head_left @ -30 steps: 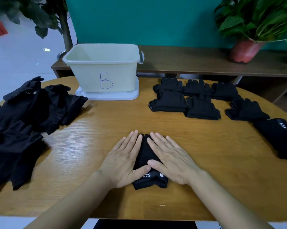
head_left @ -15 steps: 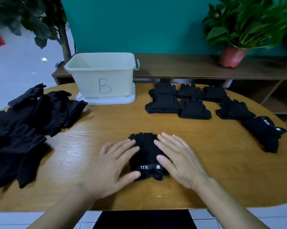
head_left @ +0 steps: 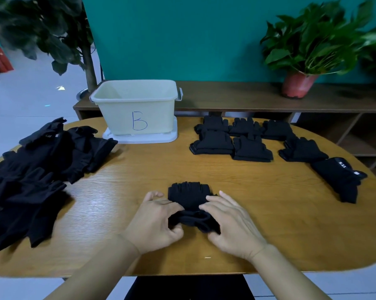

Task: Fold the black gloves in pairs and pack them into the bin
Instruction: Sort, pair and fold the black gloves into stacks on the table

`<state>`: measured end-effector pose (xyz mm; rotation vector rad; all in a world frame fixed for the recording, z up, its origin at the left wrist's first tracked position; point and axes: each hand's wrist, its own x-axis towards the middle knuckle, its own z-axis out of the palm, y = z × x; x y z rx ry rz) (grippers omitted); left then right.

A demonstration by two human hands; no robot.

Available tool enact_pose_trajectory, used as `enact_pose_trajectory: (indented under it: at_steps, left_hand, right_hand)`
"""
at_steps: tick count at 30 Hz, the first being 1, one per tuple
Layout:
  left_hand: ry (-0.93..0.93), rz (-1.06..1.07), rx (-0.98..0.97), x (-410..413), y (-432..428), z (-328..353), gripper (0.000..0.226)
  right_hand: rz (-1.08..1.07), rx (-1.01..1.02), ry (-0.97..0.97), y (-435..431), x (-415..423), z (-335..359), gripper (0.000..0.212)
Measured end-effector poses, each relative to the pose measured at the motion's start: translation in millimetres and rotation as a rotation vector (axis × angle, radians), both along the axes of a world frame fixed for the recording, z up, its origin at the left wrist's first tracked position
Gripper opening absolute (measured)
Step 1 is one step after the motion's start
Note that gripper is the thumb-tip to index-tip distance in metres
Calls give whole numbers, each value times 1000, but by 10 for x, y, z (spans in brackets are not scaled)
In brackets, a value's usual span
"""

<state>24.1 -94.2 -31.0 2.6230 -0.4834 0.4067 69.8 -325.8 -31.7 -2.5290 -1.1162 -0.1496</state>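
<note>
Wooden worktop (head_left: 226, 176) | left hand (head_left: 154, 221) and right hand (head_left: 233, 224) each pinched cuff end of black glove pair (head_left: 189, 194) | bin (head_left: 117, 113) stood beyond

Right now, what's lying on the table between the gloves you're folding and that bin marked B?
Nothing. In the head view, the table is bare wood from the glove pair up to the white tray under the bin.

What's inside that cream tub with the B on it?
Of the bin, only the upper inside walls show, pale and bare. Its front wall hides the bottom, so whether anything lies there cannot be told.
</note>
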Motion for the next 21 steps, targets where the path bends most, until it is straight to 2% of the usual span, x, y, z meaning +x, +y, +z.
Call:
enact_pose_trajectory:
  at_steps: [2, 5, 7, 9, 11, 14, 21]
  left_hand:
    - [83, 27, -71, -44, -25, 38, 35]
    - [283, 37, -177, -62, -4, 64, 54]
    - [365, 23, -349, -10, 7, 54, 60]
    - [344, 85, -505, 79, -5, 38, 56]
    - [310, 202, -580, 199, -31, 20, 50]
    - [270, 327, -571, 374, -83, -34, 55]
    - [269, 550, -487, 511, -241, -58, 60]
  right_hand:
    - [-81, 115, 32, 22, 34, -47, 29]
    - [-251, 224, 205, 66, 77, -34, 15]
    - [-310, 295, 316, 112, 113, -12, 18]
    - [-380, 363, 400, 164, 146, 8, 23]
    - [-470, 407, 442, 214, 174, 12, 26]
    - [-577, 438, 449, 299, 206, 41, 30]
    - [-795, 263, 377, 424, 300, 74, 22]
